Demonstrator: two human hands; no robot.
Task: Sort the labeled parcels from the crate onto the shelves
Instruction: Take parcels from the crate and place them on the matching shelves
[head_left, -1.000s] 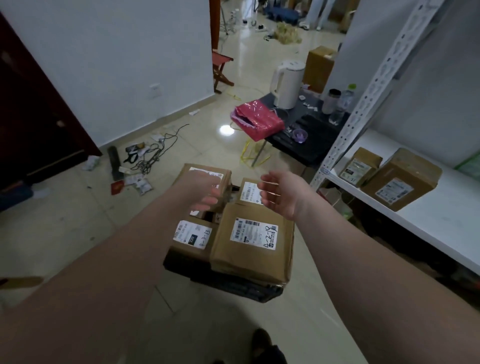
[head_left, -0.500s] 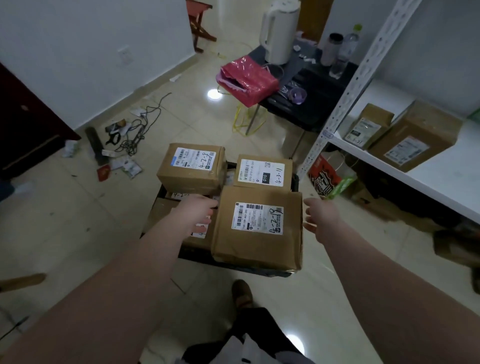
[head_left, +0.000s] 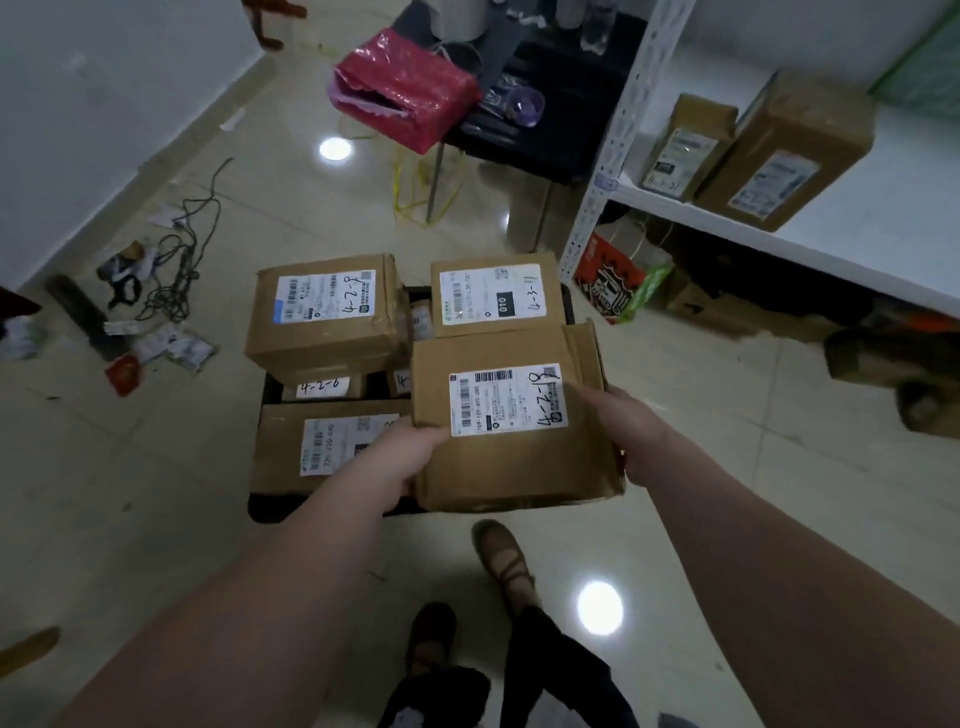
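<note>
Left hand (head_left: 400, 460) and right hand (head_left: 626, 428) grip the centre-frame parcel (head_left: 519, 467) by opposite edges; stiff cardboard, probably light.

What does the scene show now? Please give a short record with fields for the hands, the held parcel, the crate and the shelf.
left hand: grips left edge of parcel marked 4-2-18
right hand: grips its right edge
held parcel: label up, over near right corner of crate
crate: black, on floor, also holds 4-2-8 and 4-3-11
shelf: white, bears small parcel and larger parcel
</note>
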